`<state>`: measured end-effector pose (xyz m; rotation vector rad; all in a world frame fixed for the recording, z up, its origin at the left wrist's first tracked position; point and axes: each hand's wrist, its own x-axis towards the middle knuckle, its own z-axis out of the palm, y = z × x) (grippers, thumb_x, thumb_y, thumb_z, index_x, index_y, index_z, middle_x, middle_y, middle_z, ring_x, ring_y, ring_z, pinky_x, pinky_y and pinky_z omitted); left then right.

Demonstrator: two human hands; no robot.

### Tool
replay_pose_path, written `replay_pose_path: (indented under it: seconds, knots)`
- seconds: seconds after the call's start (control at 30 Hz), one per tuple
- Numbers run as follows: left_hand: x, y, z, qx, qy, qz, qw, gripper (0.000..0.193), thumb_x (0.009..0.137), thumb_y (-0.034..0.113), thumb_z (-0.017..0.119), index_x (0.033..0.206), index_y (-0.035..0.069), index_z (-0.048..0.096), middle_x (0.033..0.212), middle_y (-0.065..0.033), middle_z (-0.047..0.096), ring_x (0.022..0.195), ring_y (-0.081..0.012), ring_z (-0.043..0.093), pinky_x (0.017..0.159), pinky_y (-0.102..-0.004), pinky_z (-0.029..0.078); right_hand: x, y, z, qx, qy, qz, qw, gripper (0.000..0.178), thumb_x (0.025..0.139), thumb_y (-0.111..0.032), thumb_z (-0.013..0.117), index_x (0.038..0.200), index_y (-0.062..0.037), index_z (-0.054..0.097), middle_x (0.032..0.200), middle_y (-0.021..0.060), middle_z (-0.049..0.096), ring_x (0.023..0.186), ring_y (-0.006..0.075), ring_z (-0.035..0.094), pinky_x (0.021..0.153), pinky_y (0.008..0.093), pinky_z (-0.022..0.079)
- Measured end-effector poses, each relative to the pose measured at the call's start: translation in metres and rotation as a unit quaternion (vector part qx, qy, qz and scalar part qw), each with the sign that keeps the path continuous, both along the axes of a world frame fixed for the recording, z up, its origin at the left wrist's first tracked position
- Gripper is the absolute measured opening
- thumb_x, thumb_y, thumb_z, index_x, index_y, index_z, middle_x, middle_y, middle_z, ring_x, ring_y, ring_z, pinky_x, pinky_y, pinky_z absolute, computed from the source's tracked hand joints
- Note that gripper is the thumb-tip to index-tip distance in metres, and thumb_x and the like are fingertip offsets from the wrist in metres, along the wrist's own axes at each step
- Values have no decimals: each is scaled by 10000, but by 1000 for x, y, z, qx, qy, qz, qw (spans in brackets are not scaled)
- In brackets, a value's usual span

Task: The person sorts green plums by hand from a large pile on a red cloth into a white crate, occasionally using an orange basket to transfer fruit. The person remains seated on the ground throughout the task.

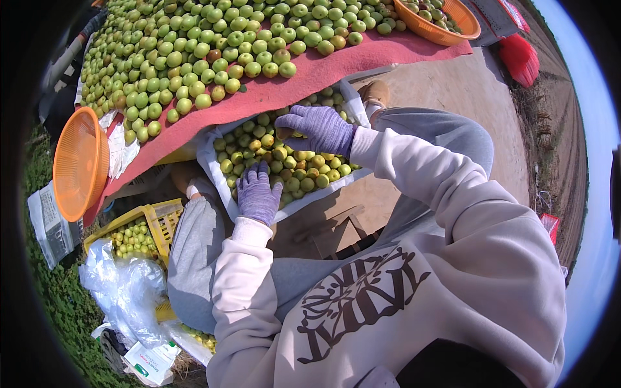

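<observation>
Both my hands wear purple knit gloves. My left hand (259, 195) lies palm down with fingers stretched over the near left part of a white-lined box (211, 161) of small round green fruit, which look like jujubes (302, 173). Over the far side of this box, my right hand (318, 128) is closed, fingers bent downward. A brownish jujube (283, 133) shows at its fingertips; the thumb is partly hidden. Just beyond the box, a large heap of green jujubes (194, 55) covers a red cloth (323, 63) on a raised surface.
An orange basket (83, 165) stands tilted at the cloth's left end; another orange basket (471, 27) with fruit sits far right. Left of my leg is a yellow crate (162, 226) of jujubes, with clear plastic bags (126, 284) over it. A red mesh bag (519, 59) lies far right.
</observation>
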<state>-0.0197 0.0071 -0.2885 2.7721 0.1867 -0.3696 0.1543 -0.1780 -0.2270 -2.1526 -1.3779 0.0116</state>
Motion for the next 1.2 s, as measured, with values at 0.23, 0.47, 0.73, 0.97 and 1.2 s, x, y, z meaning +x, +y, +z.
replay_pose_path:
  seconds: [0.23,0.47,0.73,0.97,1.2]
  knots:
    - [3,-8,-5,58,-79,-2,995,828,866,459,658,1512,64,322,1551,-179,305,1459,-385,215,1186,-553,156,-45,-7,-99,-134,-38,-126,982,528,876,-391,617,1333,-136,557,1356,130,525,1293,348,464,1066,526,365]
    - [-6,-5,-23,87,41,-29,995,878,896,574,555,1547,76,241,1609,-176,196,1483,-371,160,1179,-581,124,-26,-25,-95,-175,-56,-18,983,711,920,-440,549,1504,-95,337,1590,129,278,1464,349,268,1208,504,169]
    - [0,-10,-8,42,46,-25,998,836,883,524,593,1505,34,322,1584,-216,219,1470,-413,159,1186,-567,117,94,-24,52,77,-194,-45,977,295,853,-202,668,1137,-138,617,860,81,625,731,303,638,607,412,508]
    - [3,-13,-3,26,6,-44,999,803,882,522,585,1492,45,369,1574,-222,238,1464,-417,167,1178,-576,121,193,1,68,-162,-70,-335,926,430,894,-411,596,1190,-101,569,1091,153,622,966,324,648,773,467,529]
    - [0,-9,-11,11,-9,-47,999,799,854,531,618,1458,45,423,1555,-236,279,1450,-425,205,1172,-578,137,228,-13,75,-169,-192,-330,909,375,830,-321,635,1099,-65,588,973,131,669,933,318,650,753,463,520]
